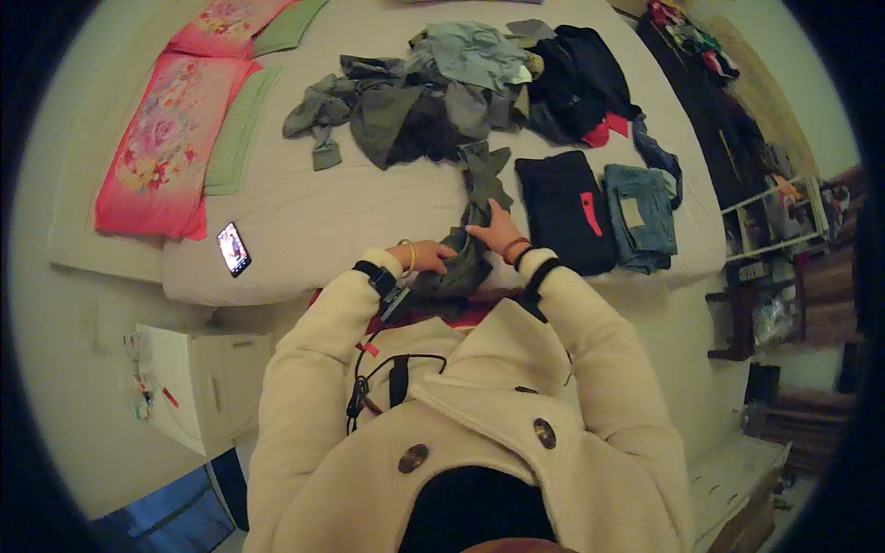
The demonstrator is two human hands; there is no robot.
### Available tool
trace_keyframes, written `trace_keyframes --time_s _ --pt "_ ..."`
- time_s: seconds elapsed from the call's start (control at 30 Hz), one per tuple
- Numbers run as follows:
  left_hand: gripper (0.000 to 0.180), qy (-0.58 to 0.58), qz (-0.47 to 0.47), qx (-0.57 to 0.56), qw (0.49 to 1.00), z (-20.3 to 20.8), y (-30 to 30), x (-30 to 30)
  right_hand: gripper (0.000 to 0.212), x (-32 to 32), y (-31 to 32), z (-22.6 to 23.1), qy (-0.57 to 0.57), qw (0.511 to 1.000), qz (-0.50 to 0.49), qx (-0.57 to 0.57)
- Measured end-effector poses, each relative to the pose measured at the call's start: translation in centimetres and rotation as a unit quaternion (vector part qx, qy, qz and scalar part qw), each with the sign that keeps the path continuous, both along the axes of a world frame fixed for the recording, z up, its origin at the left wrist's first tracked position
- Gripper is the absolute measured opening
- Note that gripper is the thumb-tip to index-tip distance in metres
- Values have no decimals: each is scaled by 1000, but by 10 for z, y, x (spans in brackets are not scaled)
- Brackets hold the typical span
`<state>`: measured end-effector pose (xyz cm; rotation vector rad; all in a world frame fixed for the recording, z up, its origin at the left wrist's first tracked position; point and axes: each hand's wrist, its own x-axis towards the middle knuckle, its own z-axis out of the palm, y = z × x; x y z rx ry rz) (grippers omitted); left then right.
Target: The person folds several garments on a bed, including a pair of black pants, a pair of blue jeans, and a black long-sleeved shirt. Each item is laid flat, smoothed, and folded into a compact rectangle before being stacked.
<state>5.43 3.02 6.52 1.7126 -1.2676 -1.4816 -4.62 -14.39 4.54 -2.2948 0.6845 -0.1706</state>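
A dark grey-green garment (486,180) lies at the front edge of the bed, one narrow part stretching away from me and the rest bunched low against my coat. My left hand (427,257) is closed on its left side. A little farther off, my right hand (499,232) pinches the cloth near its middle. Its exact kind does not show. Just right of it are a folded black garment (558,207) with a red patch and folded blue jeans (638,221). Beyond my hands spreads a loose heap of grey and olive clothes (396,120).
A lit phone (234,249) lies on the bed sheet (304,221) at left. Pink floral pillows (152,147) and green ones (238,138) line the left side. Dark clothes (581,83) lie far right. A white cabinet (217,378) stands lower left, a metal rack (774,244) at right.
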Motion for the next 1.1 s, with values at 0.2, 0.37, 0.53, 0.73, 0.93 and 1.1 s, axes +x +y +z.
trace_keyframes --time_s 0.2,0.37,0.53,0.73,0.93,1.1 --pt "35 23 -40 14 999 18 3 -16 49 -2 -9 -39 169 983 -74 8" --pt "30 -133 51 1 990 57 0 38 33 9 -65 -5 -25 996 -72 42" --pt "22 -161 408 -257 861 143 11 106 25 19 -94 80 -332 875 15 353" --pt "29 -182 360 -220 888 150 44 104 21 1 -74 111 -378 674 50 633" --pt "31 -323 37 75 943 45 88 73 19 -46 -53 -18 153 878 36 453" --pt "35 -278 31 162 946 2 95 78 16 -55 -68 -68 152 925 64 343"
